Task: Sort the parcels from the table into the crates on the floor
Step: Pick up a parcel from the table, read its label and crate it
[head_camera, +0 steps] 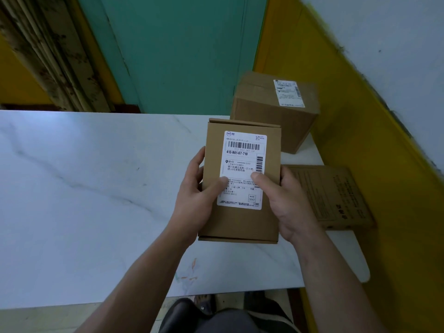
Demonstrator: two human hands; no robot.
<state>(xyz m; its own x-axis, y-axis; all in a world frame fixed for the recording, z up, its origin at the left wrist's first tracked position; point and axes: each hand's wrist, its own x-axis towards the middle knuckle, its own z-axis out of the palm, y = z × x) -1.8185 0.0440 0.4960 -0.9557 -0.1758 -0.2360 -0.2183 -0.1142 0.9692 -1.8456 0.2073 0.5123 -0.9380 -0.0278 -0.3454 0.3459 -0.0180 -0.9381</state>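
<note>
You're holding parcel (241,181) above table (96,188), left hand (197,195) and right hand (286,200) gripping sides, thumbs covering label (242,169). Risk: misreading hidden lines, picking wrong crate; crates not showing.

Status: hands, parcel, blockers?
Left hand and right hand both grip the labelled parcel above the table. Cube box and flat box wait at right. No crates in view.
</note>
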